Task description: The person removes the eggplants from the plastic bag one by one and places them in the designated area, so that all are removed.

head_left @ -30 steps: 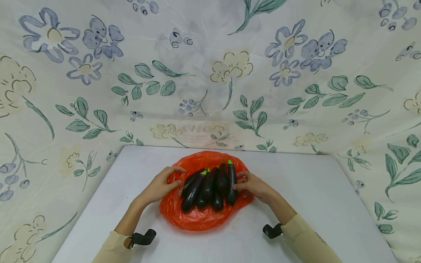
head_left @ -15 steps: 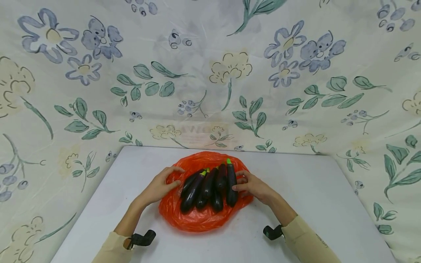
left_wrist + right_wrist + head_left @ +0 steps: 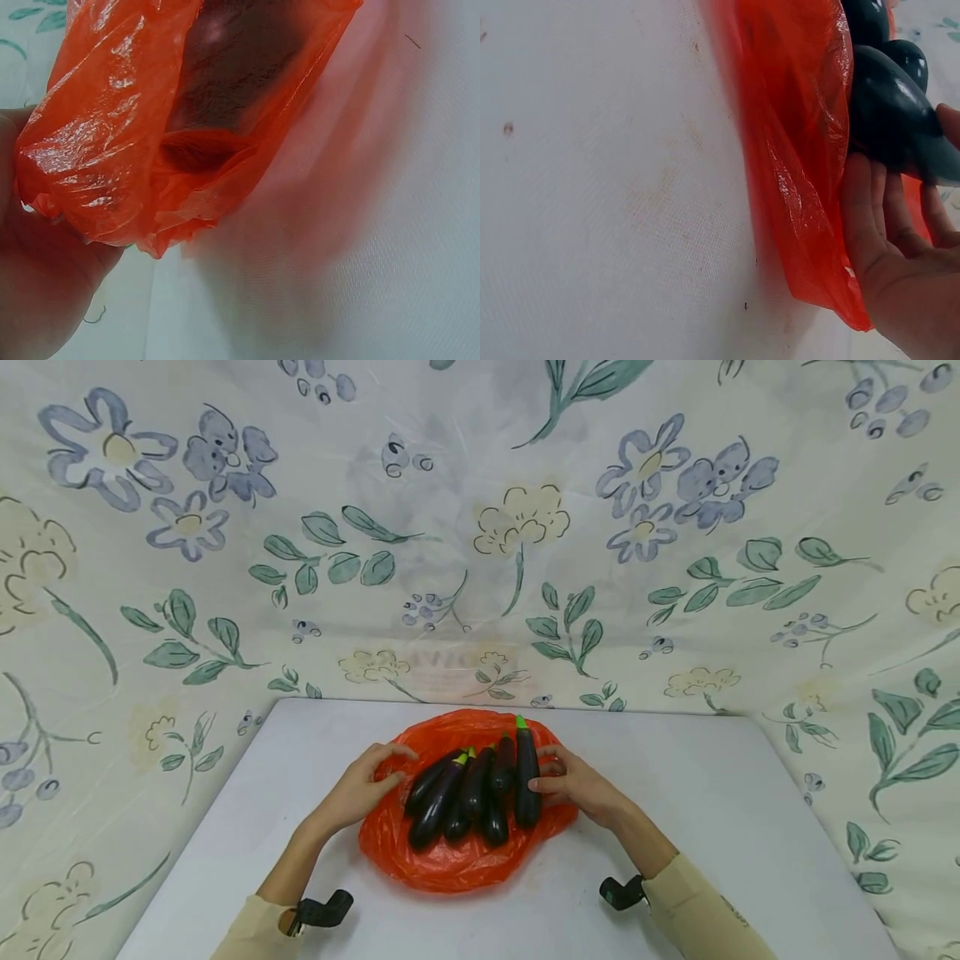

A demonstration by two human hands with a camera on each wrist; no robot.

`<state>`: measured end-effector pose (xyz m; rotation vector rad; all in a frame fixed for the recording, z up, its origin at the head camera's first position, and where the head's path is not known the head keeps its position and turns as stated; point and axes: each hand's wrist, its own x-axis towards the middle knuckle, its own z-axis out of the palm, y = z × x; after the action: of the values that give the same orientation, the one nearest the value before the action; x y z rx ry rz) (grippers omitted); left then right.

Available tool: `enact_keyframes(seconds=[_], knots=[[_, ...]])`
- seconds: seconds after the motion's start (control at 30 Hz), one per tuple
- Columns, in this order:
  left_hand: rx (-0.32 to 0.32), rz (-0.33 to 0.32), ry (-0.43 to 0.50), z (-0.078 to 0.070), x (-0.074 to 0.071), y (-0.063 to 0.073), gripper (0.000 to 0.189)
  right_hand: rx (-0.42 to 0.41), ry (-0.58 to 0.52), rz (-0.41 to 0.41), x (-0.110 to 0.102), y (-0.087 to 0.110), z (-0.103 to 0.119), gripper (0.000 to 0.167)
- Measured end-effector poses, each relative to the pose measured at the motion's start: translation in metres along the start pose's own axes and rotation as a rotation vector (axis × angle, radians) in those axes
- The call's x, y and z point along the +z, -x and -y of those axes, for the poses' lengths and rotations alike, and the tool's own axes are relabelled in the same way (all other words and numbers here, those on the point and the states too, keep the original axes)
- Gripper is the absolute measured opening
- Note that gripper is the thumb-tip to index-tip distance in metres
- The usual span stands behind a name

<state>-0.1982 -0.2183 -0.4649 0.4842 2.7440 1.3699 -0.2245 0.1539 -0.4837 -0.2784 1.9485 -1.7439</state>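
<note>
A faint, blurred line of lettering [image 3: 465,658] shows low on the cream cloth backdrop [image 3: 420,410] printed with blue flowers and green leaves; it cannot be read with certainty. Small dark marks [image 3: 735,910] on the person's right beige sleeve [image 3: 697,902] are also too small to read.

Several glossy dark-purple eggplants with green stem ends [image 3: 435,814] lie side by side on a crumpled, translucent red-orange plastic bag [image 3: 450,872], which rests on the white surface [image 3: 675,793]. The right hand [image 3: 573,785] grasps the rightmost eggplant [image 3: 527,768] between thumb and fingers. The left hand [image 3: 367,787] lies at the bag's left edge, thumb and fingers apart; whether it pinches the film cannot be told.

The left wrist view alone shows the bag's folded side hiding the left fingertips, a dark shape behind the film, and a thin dark thread [image 3: 412,41] on the surface. The right wrist view alone shows the undersides of the right fingers [image 3: 861,202] against the eggplant, and brownish specks [image 3: 508,129] on the surface.
</note>
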Motion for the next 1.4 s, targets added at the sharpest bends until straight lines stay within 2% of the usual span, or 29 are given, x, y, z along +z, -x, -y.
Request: enact_keyframes(seconds=[0.33,0.73,1.2,1.4], knots=[[-0.029,0.002,0.001,0.003,-0.001,0.000,0.024,-0.017,-0.015,-0.019,0.001,0.000,0.003,0.063],[-0.024,0.002,-0.010,0.002,0.001,0.000,0.023,-0.020,0.020,-0.044,-0.002,0.003,0.003,0.061],[-0.033,0.004,-0.013,0.002,0.003,-0.002,0.024,-0.046,0.004,-0.077,-0.007,0.009,0.011,0.056],[-0.036,0.006,-0.009,0.002,0.003,0.000,0.024,-0.058,0.028,-0.125,-0.009,0.013,0.014,0.057]])
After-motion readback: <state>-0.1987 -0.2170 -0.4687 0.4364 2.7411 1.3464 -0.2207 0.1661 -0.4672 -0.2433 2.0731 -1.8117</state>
